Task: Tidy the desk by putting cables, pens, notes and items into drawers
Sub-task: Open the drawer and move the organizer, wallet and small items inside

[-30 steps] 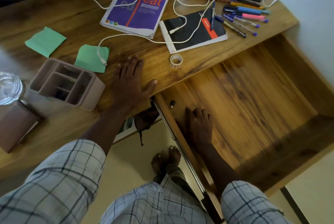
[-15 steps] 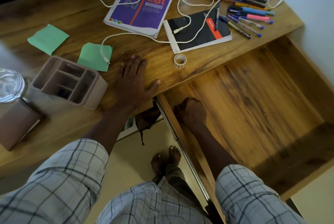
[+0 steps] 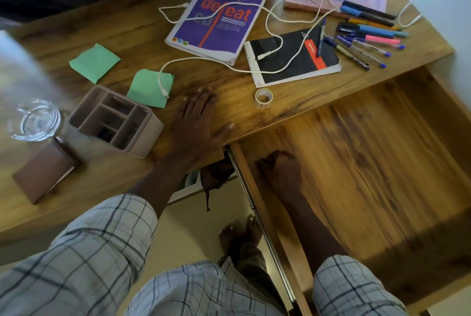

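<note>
Far left, a glass jar [image 3: 35,119] shows up blurred, and next to it a compartment organizer [image 3: 114,122] stands on the desk [image 3: 127,35] with its slots too dark to read. Two green notes [image 3: 95,62] lie flat, and a white cable [image 3: 161,81] ends on the nearer one before snaking off rightward across the notebooks. Left hand [image 3: 196,124] is flat on the desk edge, fingers straight and spread. Small tape roll [image 3: 263,96] sits just beside the edge. Right hand [image 3: 280,173] is down in the near-left corner of the open drawer [image 3: 369,162], fingers curled under into a fist; whatever may be inside it is hidden. Up at the far right the pens [image 3: 369,35] lie side by side on the desk, long axes slanting from upper left to lower right, tips toward the drawer. The drawer's right side is cut off by the frame.
</note>
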